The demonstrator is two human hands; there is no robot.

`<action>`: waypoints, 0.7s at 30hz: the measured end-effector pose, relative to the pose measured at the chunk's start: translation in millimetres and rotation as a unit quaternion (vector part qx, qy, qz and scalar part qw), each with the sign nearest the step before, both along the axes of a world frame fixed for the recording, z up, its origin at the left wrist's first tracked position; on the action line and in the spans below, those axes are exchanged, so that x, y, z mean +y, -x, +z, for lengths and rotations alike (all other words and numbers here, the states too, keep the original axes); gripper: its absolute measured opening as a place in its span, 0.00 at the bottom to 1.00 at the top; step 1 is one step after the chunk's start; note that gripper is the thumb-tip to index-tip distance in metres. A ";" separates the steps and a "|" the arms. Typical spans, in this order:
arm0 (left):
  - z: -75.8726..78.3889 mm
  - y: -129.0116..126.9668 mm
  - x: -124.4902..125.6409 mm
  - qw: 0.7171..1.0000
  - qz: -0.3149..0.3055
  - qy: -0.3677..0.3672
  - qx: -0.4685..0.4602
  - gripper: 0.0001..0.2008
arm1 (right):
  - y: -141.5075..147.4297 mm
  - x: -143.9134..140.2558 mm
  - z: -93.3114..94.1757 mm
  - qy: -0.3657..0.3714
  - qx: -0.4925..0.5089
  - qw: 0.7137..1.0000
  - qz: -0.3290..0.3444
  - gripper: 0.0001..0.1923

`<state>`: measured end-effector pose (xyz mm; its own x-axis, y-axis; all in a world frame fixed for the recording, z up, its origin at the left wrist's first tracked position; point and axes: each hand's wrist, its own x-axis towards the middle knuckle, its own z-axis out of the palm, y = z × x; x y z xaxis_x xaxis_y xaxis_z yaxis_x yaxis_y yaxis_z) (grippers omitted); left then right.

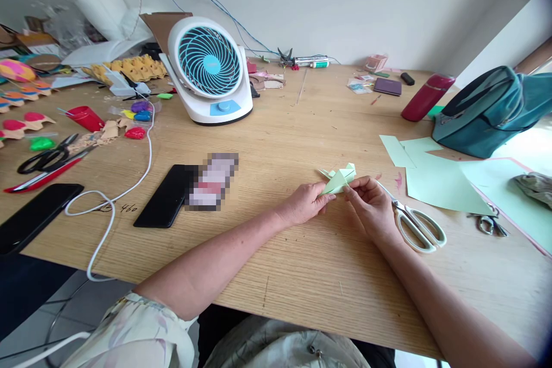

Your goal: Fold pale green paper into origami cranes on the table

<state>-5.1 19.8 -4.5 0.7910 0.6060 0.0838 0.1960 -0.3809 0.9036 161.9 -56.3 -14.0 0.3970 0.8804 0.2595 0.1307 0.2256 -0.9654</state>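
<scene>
A folded piece of light green paper (340,179), with several pointed flaps, is held just above the wooden table. My left hand (309,202) pinches its left lower side between thumb and fingers. At its right lower edge, my right hand (370,204) is closed on the paper with thumb and forefinger. Scissors with cream handles (417,227) lie right beside my right hand, their blades partly hidden behind it. Farther right are flat sheets of the same green paper (444,184), one with a cut strip next to it.
A white fan (210,69) stands at the back. Left of my hands lie phones (166,195), a white cable (112,207), and black-handled scissors (47,158). On the right are a red bottle (428,96), a teal bag (495,109) and keys (487,224). The table's front edge (328,330) is close to my body.
</scene>
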 end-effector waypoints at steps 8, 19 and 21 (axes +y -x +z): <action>-2.1 -0.9 -1.4 0.999 0.010 0.039 -0.004 0.12 | 0.3 0.4 -1.7 -0.008 0.008 1.000 -0.007 0.19; -6.5 -1.3 0.1 0.991 -0.014 0.127 -0.046 0.18 | 4.0 -1.1 6.4 0.022 -0.001 0.998 0.062 0.17; -6.3 -1.9 -1.0 0.988 -0.026 0.144 -0.053 0.18 | 4.6 -2.0 7.2 0.038 -0.011 0.996 0.078 0.17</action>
